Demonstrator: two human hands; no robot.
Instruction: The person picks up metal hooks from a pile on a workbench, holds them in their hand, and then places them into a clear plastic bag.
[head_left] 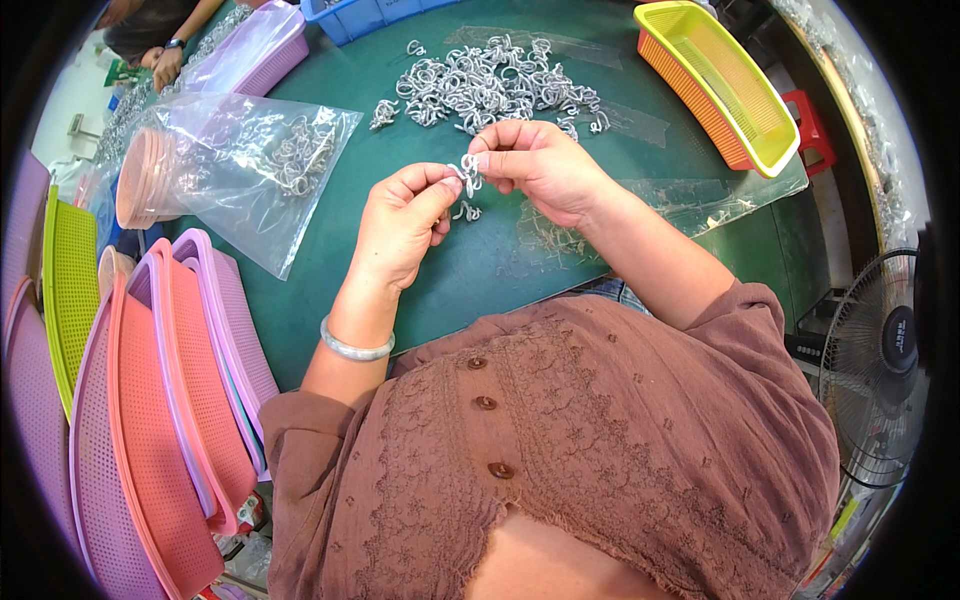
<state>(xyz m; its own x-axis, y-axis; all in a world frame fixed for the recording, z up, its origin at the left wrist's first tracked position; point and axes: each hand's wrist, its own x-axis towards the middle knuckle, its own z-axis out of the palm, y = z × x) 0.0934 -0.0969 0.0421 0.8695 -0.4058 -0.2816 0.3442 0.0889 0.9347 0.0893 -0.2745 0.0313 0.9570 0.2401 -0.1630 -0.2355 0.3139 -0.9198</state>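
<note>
Above the green table, my left hand [400, 215] and my right hand [540, 170] meet, each with thumb and forefinger pinched. Between their fingertips is a small, curled, silver-grey metal piece [469, 172]; its exact kind is too small to tell. Just below my fingertips lies another small curled piece [466, 211]. Beyond my hands spreads a loose pile of similar curled metal pieces [490, 85], with a few strays around it. A clear plastic bag [280, 215] lies left of my left hand, with several of these pieces showing inside its right part.
Purple, pink and green perforated baskets [150, 450] crowd the left side. A yellow-and-orange basket [780, 140] stands at the far right, a blue crate [370, 18] at the back. A black fan [880, 350] is at right. Another person's hand [167, 68] shows at far left.
</note>
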